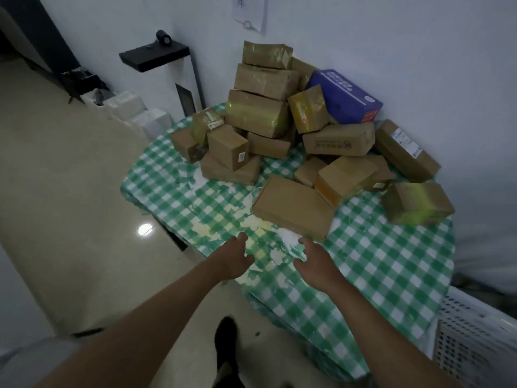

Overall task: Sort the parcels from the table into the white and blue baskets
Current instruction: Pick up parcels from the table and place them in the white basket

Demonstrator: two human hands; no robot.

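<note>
Several brown cardboard parcels lie piled on a table with a green-and-white checked cloth (377, 264). The nearest one is a flat brown parcel (293, 207) at the pile's front edge. A blue box (345, 96) leans against the wall on top of the pile. My left hand (236, 257) and my right hand (314, 263) hover over the cloth just in front of the flat parcel, fingers apart, holding nothing. A white basket (475, 340) with a perforated wall stands at the lower right beside the table. No blue basket is in view.
A white wall runs behind the table. To the left stand a white cabinet with a black top (156, 56) and white foam boxes (134, 110) on the glossy floor. My dark shoe (225, 336) shows below the table edge.
</note>
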